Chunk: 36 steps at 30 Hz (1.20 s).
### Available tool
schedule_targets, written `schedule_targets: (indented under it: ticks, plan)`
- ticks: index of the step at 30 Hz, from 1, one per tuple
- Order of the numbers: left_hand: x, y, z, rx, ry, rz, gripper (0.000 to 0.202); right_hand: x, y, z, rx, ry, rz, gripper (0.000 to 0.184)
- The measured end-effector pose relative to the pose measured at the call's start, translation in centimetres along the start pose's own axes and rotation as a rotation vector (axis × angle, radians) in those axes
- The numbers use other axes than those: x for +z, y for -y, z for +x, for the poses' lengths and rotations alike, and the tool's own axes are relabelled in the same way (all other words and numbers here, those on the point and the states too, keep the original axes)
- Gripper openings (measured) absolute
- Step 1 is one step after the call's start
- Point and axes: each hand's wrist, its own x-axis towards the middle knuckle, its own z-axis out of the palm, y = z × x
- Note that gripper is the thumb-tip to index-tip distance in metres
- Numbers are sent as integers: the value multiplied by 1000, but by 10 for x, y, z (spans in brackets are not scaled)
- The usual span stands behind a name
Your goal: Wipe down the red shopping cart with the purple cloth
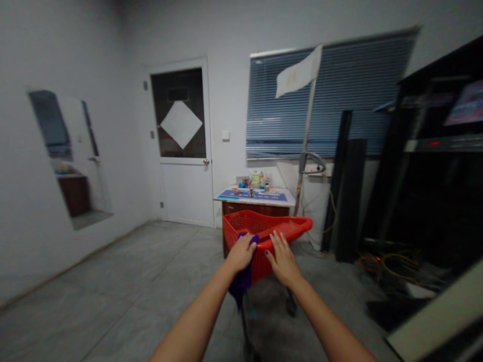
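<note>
- My left hand (241, 254) holds a purple cloth (239, 284) against the front rim (264, 245) of a red plastic basket (245, 223).
- The fingers (247, 245) of my left hand are shut on the cloth.
- The fingers (278, 246) of my right hand (284, 261) are spread apart and lie on the rim.
- I see no mark that shows what is done on the basket or what is left.
- The basket sits on a cart with a black wheel (291, 304), on the floor in front of me.
- Its long side points away to my right, toward a wooden bench (256, 211).
- A metal pole (305, 136) with a white flag (298, 70) stands behind it.
</note>
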Motion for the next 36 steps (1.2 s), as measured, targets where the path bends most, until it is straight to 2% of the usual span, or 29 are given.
schedule_targets:
  ticks: [4, 10, 14, 18, 21, 25, 28, 32, 34, 36]
  plan:
    - [0, -10, -11, 101, -10, 126, 42, -3, 0, 1, 18, 36, -24, 64]
    - [-4, -11, -8, 21, -35, 218, 37, -9, 8, 5, 48, 97, -38, 65]
    - [-3, -23, -4, -8, -64, 277, 31, -11, 17, 9, 84, 133, -31, 67]
    - [-5, -34, -13, 62, -67, 337, 30, -14, 23, 7, 107, 125, -10, 63]
    - [-5, -24, -22, 159, -76, 344, 35, -18, 26, 3, 105, 116, -2, 61]
    - [0, 4, -27, 226, -149, 286, 37, -26, 25, 4, 49, 176, -22, 56]
    - [1, 21, -27, 250, -158, 233, 39, -33, 17, 10, 66, 193, -56, 54]
    - [-6, 30, -25, 140, -85, 162, 40, -36, 9, 14, 100, 199, -86, 54]
    - [-9, 29, -25, 59, -61, 144, 40, -35, 8, 13, 85, 201, -88, 54]
    - [-8, 22, -25, 29, -84, 155, 40, -34, 9, 11, 84, 198, -91, 54]
